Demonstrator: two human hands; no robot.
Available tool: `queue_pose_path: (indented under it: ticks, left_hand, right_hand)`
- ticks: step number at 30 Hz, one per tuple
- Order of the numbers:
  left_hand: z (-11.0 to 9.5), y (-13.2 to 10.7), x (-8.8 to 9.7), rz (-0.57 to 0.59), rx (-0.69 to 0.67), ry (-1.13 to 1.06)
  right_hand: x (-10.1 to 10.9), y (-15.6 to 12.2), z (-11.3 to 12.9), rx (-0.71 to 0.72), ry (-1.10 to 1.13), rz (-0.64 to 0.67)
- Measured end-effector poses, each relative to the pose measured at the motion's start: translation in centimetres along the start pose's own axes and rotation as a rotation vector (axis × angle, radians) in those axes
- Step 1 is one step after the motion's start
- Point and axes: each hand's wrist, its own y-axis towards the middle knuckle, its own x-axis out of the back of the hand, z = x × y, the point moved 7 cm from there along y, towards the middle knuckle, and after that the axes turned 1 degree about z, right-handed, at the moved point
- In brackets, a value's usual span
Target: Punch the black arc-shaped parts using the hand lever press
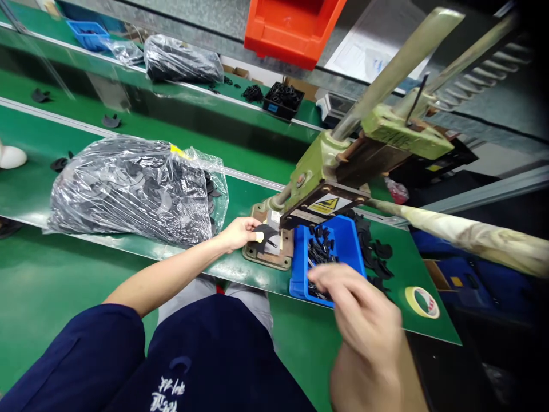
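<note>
My left hand (240, 233) pinches a flat black plastic piece (265, 233) by its left side. The piece lies over the base plate (274, 260) of a green hand press (315, 177), under the press head. A small pale yellow patch shows on the piece near my fingertips. My right hand (364, 309) is blurred, above the near edge of a blue bin (349, 246). Its fingers are curled together; anything between them is hidden. Small black parts (319, 243) fill much of that bin.
A clear bag of black curved pieces (137, 189) lies left of the press. The press lever (463, 229) reaches out to the right. More black pieces (380, 252) and a tape roll (422, 302) lie right of the bin. An orange bin (291, 34) hangs overhead.
</note>
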Motion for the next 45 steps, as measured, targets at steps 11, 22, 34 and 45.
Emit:
queue_pose_path:
  ticks: [11, 22, 34, 45]
  left_hand:
    - [-2.4, -3.8, -2.2, 0.331, -0.113, 0.293]
    - [-6.3, -7.0, -4.7, 0.558, -0.427, 0.892]
    - [-5.1, -6.9, -3.2, 0.449, -0.253, 0.485]
    - [-8.0, -11.4, -1.8, 0.176, -0.997, 1.239]
  right_hand:
    - [-11.1, 0.2, -9.6, -0.729, 0.683, 0.517]
    - [-13.5, -3.1, -9.8, -0.773, 0.906, 0.49]
    - [-12.9, -2.8, -8.4, -0.736, 0.886, 0.469]
    - [-8.3, 0.2, -9.6, -0.6, 0.663, 0.143]
